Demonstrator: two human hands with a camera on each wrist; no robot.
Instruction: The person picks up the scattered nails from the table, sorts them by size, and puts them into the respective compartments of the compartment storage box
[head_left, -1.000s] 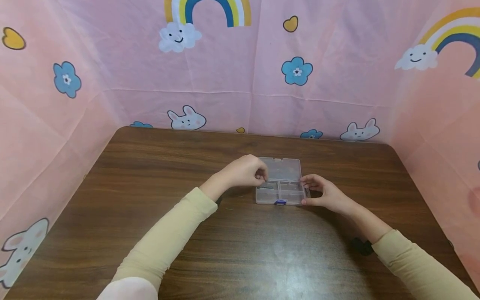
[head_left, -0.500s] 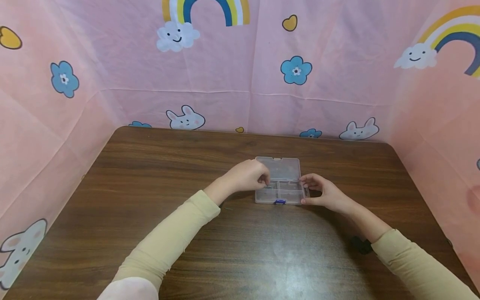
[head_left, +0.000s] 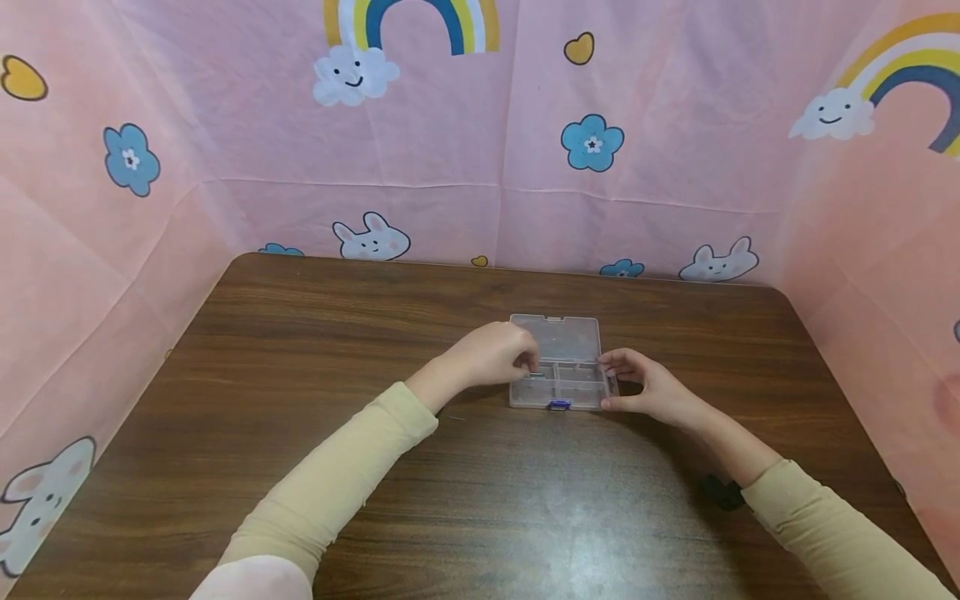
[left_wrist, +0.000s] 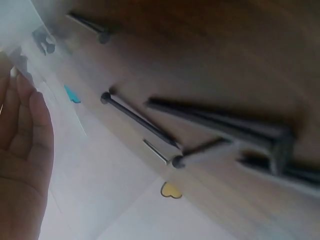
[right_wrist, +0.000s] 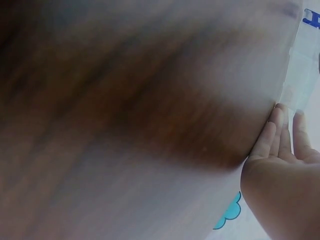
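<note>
1. Little has shifted since the earlier frames: the left hand [head_left: 491,354] has been lowered slightly toward the near-left compartment of the small clear plastic compartment box [head_left: 558,375], while the box and the right hand [head_left: 648,387] have stayed where they were.
2. The box is seen lying open on the dark brown wooden table [head_left: 300,350], slightly right of centre and toward the far side, with its lid folded flat away from the person and a small blue latch [head_left: 559,405] on its near edge.
3. The left hand's fingers are curled together over the left side of the box, as if something small were pinched; what is gripped, if anything, cannot be told from the head view, and the left wrist view shows only part of the palm.
4. The box's right end is steadied by the right hand, its thumb at the near corner and its fingers against the far part of the side wall; in the right wrist view the straightened fingertips [right_wrist: 277,117] are seen touching the clear plastic edge.
5. Several thin dark metal nails [left_wrist: 137,117] are shown lying loose on the table in the left wrist view, outside the box.
6. As a judgement, the sorting of small parts into the compartments appears under way, since those nails remain on the table and the lid is still open.
7. Pink cartoon-printed cloth walls [head_left: 450,167] surround the table.
</note>
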